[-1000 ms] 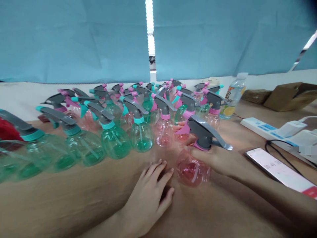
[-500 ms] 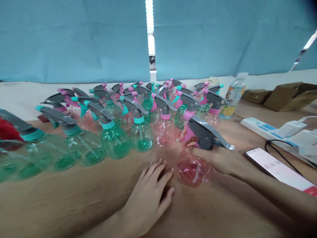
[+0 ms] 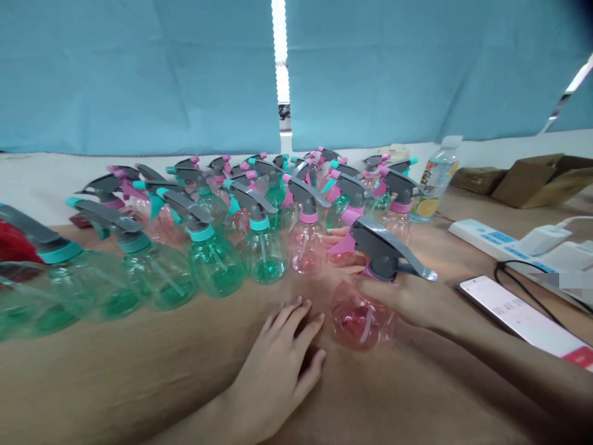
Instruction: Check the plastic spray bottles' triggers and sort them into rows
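My left hand (image 3: 282,358) lies flat on the table (image 3: 139,377), fingers apart, holding nothing. To its right a pink spray bottle (image 3: 361,315) with a grey head and pink nozzle stands upright. My right hand (image 3: 365,278) is behind and around the neck of this bottle, its fingers stretched out to the left past the pink trigger; the bottle's head hides part of it. Just beyond the fingers stands another pink spray bottle (image 3: 308,244), and left of that a clear bottle with green liquid (image 3: 264,250).
Several green and pink spray bottles fill the back and left. At the right are a phone (image 3: 519,315), a white power strip (image 3: 491,241) with cables, a drink bottle (image 3: 435,179) and a cardboard box (image 3: 532,179).
The fingers of my right hand have uncurled from the pink trigger and now stretch out to the left. My left hand and the bottles are in the same places.
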